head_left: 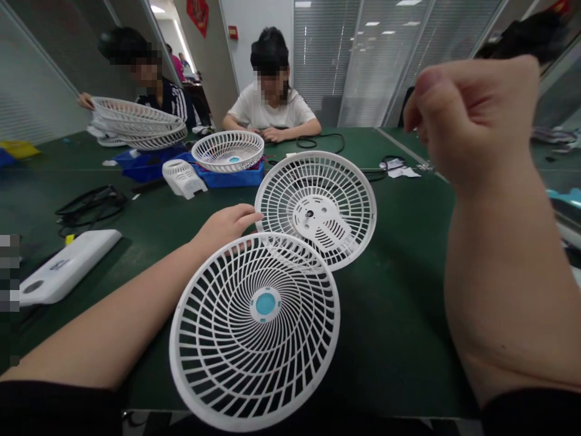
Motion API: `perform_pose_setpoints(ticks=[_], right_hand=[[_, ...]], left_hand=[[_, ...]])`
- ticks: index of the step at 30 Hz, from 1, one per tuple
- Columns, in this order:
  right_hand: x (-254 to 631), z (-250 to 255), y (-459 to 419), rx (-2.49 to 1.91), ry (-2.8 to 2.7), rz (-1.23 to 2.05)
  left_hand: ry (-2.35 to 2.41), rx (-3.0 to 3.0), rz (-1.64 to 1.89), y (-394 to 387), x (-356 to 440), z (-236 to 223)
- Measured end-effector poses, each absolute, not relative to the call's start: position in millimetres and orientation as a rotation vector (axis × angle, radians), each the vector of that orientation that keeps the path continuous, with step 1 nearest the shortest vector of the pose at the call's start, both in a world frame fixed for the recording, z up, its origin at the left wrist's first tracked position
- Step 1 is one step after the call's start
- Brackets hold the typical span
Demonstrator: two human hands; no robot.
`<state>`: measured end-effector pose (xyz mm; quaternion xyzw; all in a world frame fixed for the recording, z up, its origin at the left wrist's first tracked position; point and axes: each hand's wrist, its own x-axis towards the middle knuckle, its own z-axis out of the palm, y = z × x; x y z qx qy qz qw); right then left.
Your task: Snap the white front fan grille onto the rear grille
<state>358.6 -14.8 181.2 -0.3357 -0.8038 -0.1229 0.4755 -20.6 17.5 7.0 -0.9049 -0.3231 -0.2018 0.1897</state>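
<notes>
My left hand (228, 226) is at the left rim of a white fan grille (362, 181), its fingers closed on the edge; some of them are hidden behind another grille. In the middle of that farther grille sits a round white hub with a slotted cover (333, 232). Nearer to me is a front fan grille (265, 357) with spiral ribs and a light-blue centre disc, overlapping the farther one. My right hand (476, 115) is raised at the upper right, well above the table, curled into a fist. Whatever its fingers may hold is hidden.
On the green table (399, 339) lie a white elongated housing (75, 266), a coiled black cable (93, 206) and a small white cover (182, 178). A grille (227, 151) rests on a blue bin (238, 177). Two people sit across; one holds stacked grilles (136, 121).
</notes>
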Motion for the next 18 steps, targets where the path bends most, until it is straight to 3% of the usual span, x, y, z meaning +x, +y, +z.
perform_pose_setpoints(ticks=[9, 13, 18], right_hand=[[359, 181, -17, -0.866, -2.001, -0.248], [357, 188, -21, -1.136, -2.107, -0.138], [357, 193, -18, -1.585, -2.433, -0.094]], left_hand=[[-0.813, -2.561, -0.357, 12, -17, 22], [-0.705, -2.468, -0.092, 3, -15, 42], [-0.548, -2.385, -0.038, -9, -8, 56]])
